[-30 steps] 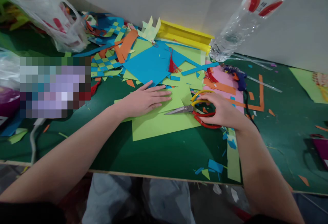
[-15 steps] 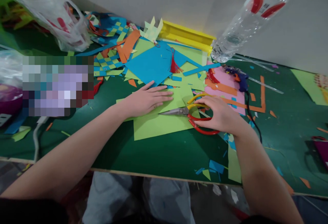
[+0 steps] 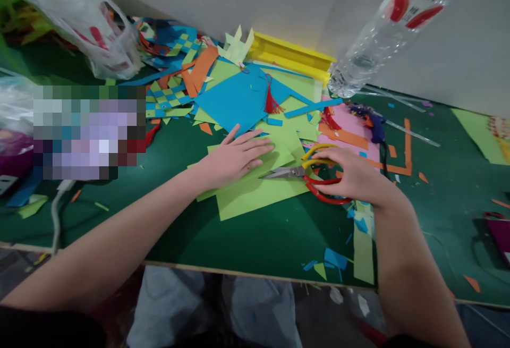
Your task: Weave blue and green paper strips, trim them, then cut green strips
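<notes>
My left hand (image 3: 237, 159) lies with its fingers spread on light green paper sheets (image 3: 251, 199) that overlap on the green table. My right hand (image 3: 353, 172) grips scissors (image 3: 292, 171) with yellow and red handles. The blades point left over the sheets, close to my left fingers, and look nearly closed. Behind the sheets lie a blue paper square (image 3: 229, 95) and a red tassel (image 3: 272, 98). Pink paper (image 3: 353, 114) with orange strips on it is beyond my right hand.
A plastic bottle (image 3: 382, 34) and a yellow tray (image 3: 290, 53) stand by the wall. At the left are a plastic bag (image 3: 87, 24), woven scraps (image 3: 167, 98) and a blurred-out object with a cable (image 3: 56, 218). Blue scraps (image 3: 337, 257) lie near the front edge (image 3: 255, 275).
The green sheets have slid a little to the right along with my left hand. My right hand and the scissors have also shifted slightly right.
</notes>
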The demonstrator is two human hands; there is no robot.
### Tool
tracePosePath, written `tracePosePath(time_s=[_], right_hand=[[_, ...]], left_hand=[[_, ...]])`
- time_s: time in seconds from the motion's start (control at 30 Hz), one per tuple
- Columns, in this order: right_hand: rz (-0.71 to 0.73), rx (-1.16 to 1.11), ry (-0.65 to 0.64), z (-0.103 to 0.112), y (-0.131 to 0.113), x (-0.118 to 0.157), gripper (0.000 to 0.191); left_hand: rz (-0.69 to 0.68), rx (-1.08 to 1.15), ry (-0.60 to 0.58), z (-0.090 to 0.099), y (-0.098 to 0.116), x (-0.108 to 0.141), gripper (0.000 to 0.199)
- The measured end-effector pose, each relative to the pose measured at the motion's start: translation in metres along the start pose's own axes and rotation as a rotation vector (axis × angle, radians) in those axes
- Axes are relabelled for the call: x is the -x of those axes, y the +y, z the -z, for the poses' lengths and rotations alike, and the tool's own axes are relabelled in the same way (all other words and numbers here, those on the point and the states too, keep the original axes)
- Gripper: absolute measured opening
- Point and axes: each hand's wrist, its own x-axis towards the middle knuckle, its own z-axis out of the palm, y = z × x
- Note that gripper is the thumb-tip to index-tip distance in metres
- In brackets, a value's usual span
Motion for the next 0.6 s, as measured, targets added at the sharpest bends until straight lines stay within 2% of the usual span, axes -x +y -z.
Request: tracePosePath(time_s=[0.1,0.27,0.6], right_hand=[[-0.01,-0.025,-0.001,0.002,0.005,0.002,0.049],[0.001,-0.013,0.011,-0.001,0.003,0.0,0.05],[0.071,-0.015,0.035,-0.01,-0.004,-0.004,0.048]], left_hand=[[-0.006,-0.012,0.013,0.004,-0.005,0.003,0.048],[-0.052,-0.08,-0.07,0.004,-0.017,0.007,0.048],[-0.079,-0.051,-0.093,-0.001,-0.022,0.003,0.048]])
